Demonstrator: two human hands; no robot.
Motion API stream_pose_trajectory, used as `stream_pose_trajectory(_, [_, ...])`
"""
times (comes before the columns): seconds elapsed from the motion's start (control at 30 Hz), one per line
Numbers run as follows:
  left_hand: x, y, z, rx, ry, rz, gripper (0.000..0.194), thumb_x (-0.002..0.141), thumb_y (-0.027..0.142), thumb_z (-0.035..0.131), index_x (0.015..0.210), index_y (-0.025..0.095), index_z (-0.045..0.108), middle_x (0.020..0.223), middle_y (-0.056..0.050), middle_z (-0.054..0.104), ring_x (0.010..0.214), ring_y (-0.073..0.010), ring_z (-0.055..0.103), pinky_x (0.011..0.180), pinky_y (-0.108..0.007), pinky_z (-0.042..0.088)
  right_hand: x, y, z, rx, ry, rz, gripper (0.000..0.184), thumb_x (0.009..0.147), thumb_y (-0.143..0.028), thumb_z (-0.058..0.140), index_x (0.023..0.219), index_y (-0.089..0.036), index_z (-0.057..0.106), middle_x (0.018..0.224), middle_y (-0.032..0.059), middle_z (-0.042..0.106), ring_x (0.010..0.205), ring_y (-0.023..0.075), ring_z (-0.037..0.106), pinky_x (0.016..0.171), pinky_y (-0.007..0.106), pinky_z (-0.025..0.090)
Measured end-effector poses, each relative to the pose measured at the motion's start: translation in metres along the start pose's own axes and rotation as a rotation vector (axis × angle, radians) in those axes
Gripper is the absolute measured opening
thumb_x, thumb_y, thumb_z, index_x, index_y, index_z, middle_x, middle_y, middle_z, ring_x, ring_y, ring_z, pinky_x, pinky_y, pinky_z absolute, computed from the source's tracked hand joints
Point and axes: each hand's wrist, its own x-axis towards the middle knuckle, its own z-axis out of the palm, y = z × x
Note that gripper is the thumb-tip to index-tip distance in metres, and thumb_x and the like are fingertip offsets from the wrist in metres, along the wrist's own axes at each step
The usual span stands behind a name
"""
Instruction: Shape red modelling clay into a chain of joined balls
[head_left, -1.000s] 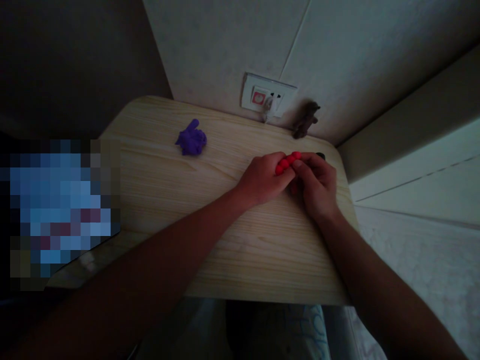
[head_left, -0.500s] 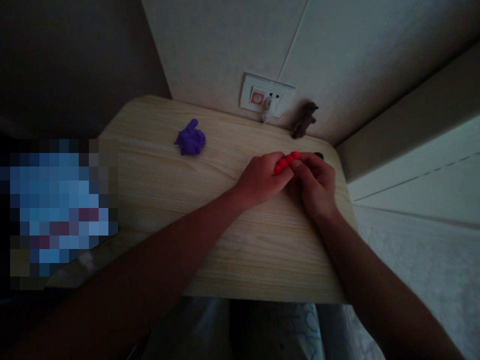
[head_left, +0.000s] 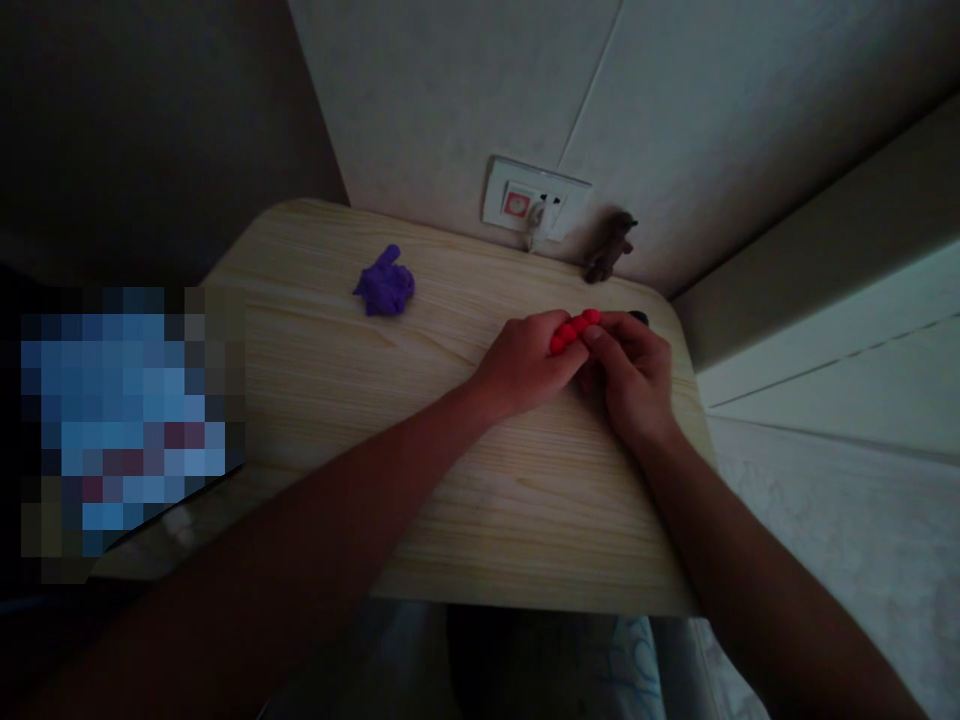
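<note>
A bumpy red piece (head_left: pixel 576 330), looking like soft modelling clay with several rounded lumps in a row, is held between my two hands above the right part of the table. My left hand (head_left: pixel 525 360) is closed around its lower left end. At the other end, the thumb and fingers of my right hand (head_left: pixel 636 372) pinch it. Parts of both hands' fingers are hidden beneath. Just behind my right hand, a small black object (head_left: pixel 639 317) shows only in part.
On the pale wooden table (head_left: pixel 465 520), a purple clay lump (head_left: pixel 386 285) lies at the back left. A dark brown figure (head_left: pixel 611 248) stands against the wall, right of a socket (head_left: pixel 534 203) with a plug. A blurred-out bluish screen (head_left: pixel 135 420) is at the left.
The view has shifted slightly, so everything sits a little lower. Both hands keep the red piece in nearly the same grip.
</note>
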Motion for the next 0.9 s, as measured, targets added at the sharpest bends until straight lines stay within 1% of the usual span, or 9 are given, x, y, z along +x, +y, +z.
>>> stream_pose_trajectory(0.13, [0.0006,-0.0016,0.0008,-0.002,0.005,0.014,0.025,0.092,0.035,0.058,0.072,0.019,0.054,0.069,0.002,0.06,0.065,-0.012,0.049,0.062,-0.03,0.034,0.0002,-0.0012,0.0,-0.015,0.009,0.011,0.026,0.087,-0.049,0.079,0.094,-0.025,0.072,0.058,-0.0053,0.058,0.042,0.0094,0.047,0.038,0.024,0.033])
stream_pose_trajectory(0.23, [0.0011,-0.0023,0.0012,0.0,0.009,0.022,0.026,0.092,0.035,0.058,0.072,0.019,0.055,0.068,0.002,0.06,0.065,-0.012,0.049,0.063,-0.03,0.033,0.0002,-0.0007,-0.0004,-0.014,0.018,0.014,0.025,0.087,-0.048,0.079,0.095,-0.025,0.072,0.059,-0.0053,0.059,0.043,0.0097,0.048,0.039,0.024,0.035])
stream_pose_trajectory(0.37, [0.001,-0.0015,0.0008,-0.004,0.007,0.017,0.026,0.091,0.035,0.058,0.071,0.02,0.053,0.067,0.002,0.058,0.064,-0.0118,0.047,0.063,-0.03,0.033,0.0002,0.0002,-0.0007,0.004,0.008,0.023,0.026,0.087,-0.049,0.079,0.093,-0.025,0.071,0.058,-0.0054,0.059,0.042,0.0095,0.048,0.038,0.024,0.034])
stream_pose_trajectory(0.6, [0.0007,-0.0014,0.0003,0.003,0.006,0.023,0.025,0.091,0.034,0.057,0.072,0.019,0.054,0.068,0.002,0.06,0.065,-0.012,0.049,0.063,-0.03,0.033,0.0005,-0.0004,-0.0002,-0.014,0.014,0.019,0.026,0.087,-0.049,0.079,0.095,-0.026,0.072,0.059,-0.0051,0.06,0.043,0.0096,0.047,0.038,0.024,0.033])
stream_pose_trajectory(0.73, [0.0008,-0.001,0.0004,0.001,0.01,0.019,0.025,0.091,0.034,0.058,0.071,0.02,0.052,0.067,0.002,0.059,0.064,-0.012,0.048,0.063,-0.03,0.033,0.0005,-0.0011,-0.0003,-0.018,0.005,0.025,0.028,0.087,-0.051,0.079,0.094,-0.025,0.071,0.058,-0.0054,0.058,0.042,0.0096,0.047,0.038,0.024,0.034])
stream_pose_trajectory(0.9, [0.0004,-0.0011,0.0005,-0.021,0.008,0.01,0.025,0.091,0.034,0.058,0.07,0.02,0.052,0.068,0.001,0.059,0.064,-0.012,0.049,0.063,-0.03,0.034,0.0007,-0.003,-0.0008,-0.018,-0.005,0.021,0.026,0.088,-0.049,0.079,0.095,-0.025,0.072,0.058,-0.0055,0.058,0.043,0.0097,0.049,0.039,0.024,0.035])
